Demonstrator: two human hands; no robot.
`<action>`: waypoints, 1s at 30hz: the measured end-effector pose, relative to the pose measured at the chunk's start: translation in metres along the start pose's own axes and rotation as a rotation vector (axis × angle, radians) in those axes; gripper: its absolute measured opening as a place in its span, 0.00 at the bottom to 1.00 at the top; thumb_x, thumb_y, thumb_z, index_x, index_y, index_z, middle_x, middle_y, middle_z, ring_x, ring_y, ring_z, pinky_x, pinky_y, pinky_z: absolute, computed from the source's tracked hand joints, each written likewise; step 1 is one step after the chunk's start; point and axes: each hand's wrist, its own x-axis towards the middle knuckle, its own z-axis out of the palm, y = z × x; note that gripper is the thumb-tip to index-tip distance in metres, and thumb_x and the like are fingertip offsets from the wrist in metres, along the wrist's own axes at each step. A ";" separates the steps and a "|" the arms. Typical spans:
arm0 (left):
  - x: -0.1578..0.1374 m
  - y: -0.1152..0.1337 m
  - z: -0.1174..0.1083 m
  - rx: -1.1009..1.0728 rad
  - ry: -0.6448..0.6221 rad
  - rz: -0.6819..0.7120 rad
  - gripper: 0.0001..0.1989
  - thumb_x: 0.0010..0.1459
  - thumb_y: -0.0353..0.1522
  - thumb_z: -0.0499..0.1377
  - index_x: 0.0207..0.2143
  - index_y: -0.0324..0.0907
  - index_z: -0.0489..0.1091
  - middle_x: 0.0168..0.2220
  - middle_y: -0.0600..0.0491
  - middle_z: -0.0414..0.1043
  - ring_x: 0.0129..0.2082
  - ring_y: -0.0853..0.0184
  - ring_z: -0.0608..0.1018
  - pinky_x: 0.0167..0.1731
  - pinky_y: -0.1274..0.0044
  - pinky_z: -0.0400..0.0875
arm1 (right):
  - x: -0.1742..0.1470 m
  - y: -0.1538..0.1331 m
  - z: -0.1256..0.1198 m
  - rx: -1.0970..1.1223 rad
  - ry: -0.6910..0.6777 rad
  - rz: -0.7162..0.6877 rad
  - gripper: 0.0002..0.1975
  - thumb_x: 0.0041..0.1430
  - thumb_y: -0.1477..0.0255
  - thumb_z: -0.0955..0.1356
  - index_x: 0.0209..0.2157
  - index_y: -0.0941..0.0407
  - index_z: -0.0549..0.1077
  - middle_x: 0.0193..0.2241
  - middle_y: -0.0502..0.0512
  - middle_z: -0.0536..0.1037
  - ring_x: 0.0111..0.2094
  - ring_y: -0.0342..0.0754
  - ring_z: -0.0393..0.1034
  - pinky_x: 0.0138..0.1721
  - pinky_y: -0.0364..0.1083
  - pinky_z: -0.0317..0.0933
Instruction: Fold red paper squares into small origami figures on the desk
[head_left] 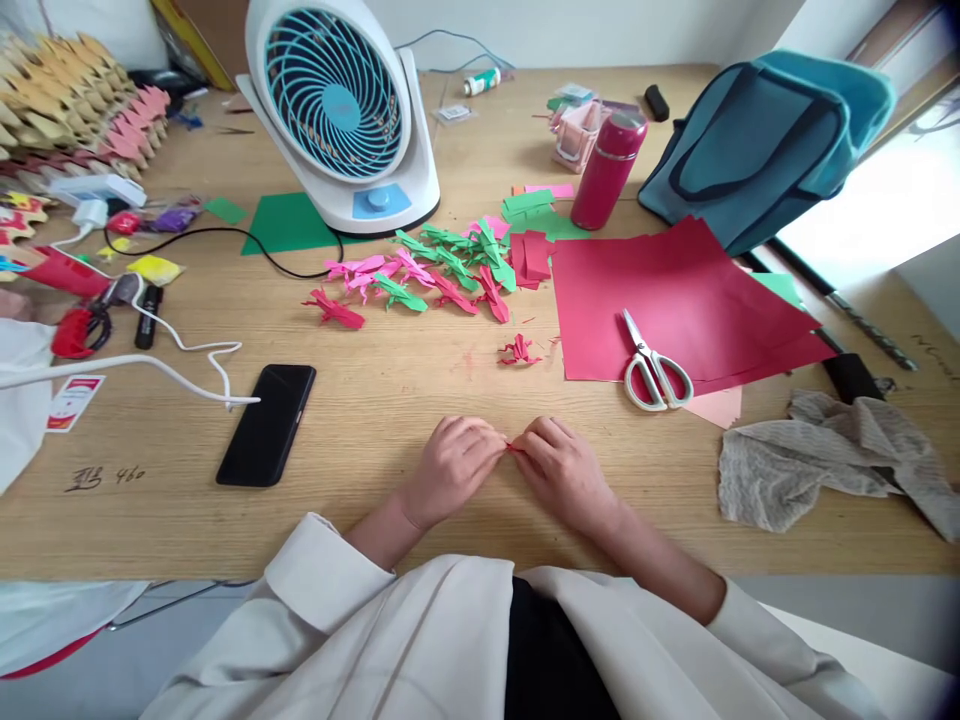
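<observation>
Here, a scrap of red paper (513,447) between two hands

Fingertips of the left hand (461,460) and right hand (566,470) pinch the red paper from either side, both sets of fingers curled and nearly meeting. The paper sits in the narrow gap between them, just above the table (375,385). Its visible strip runs roughly sideways, from one hand toward the other, dipping a little toward the right. It looks thin, bright red and narrow; the fingers cover most of it, so its full shape cannot be told.

Straight beyond the fingers lies a small red folded figure (519,349), and farther that way a cluster of green, pink and red folded figures (455,266). Ahead and to the right of the fingers, white-handled scissors (645,352) rest partly on large red sheets (705,290), blades pointing away. Well left of the fingers lies a black phone (267,425); well right, a crumpled grey cloth (780,460).
</observation>
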 end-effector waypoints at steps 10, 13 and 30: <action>0.031 0.012 0.004 -1.032 0.208 -0.753 0.11 0.54 0.37 0.66 0.36 0.39 0.73 0.35 0.52 0.76 0.36 0.69 0.77 0.41 0.77 0.70 | 0.021 -0.009 -0.001 1.093 0.205 0.622 0.16 0.53 0.58 0.73 0.28 0.56 0.70 0.20 0.45 0.65 0.21 0.39 0.52 0.23 0.42 0.48; 0.040 0.016 0.008 -1.135 0.309 -0.818 0.10 0.50 0.36 0.67 0.32 0.39 0.74 0.32 0.54 0.76 0.33 0.71 0.76 0.40 0.78 0.70 | 0.022 -0.015 0.001 1.154 0.223 0.645 0.16 0.50 0.58 0.74 0.28 0.56 0.71 0.20 0.45 0.66 0.22 0.39 0.55 0.25 0.42 0.50; 0.046 0.015 0.012 -1.047 0.109 -0.785 0.10 0.50 0.36 0.67 0.29 0.38 0.75 0.27 0.54 0.72 0.27 0.71 0.72 0.28 0.79 0.67 | 0.019 -0.010 0.011 1.197 0.203 0.517 0.18 0.49 0.58 0.76 0.24 0.56 0.70 0.22 0.48 0.72 0.26 0.42 0.63 0.31 0.44 0.58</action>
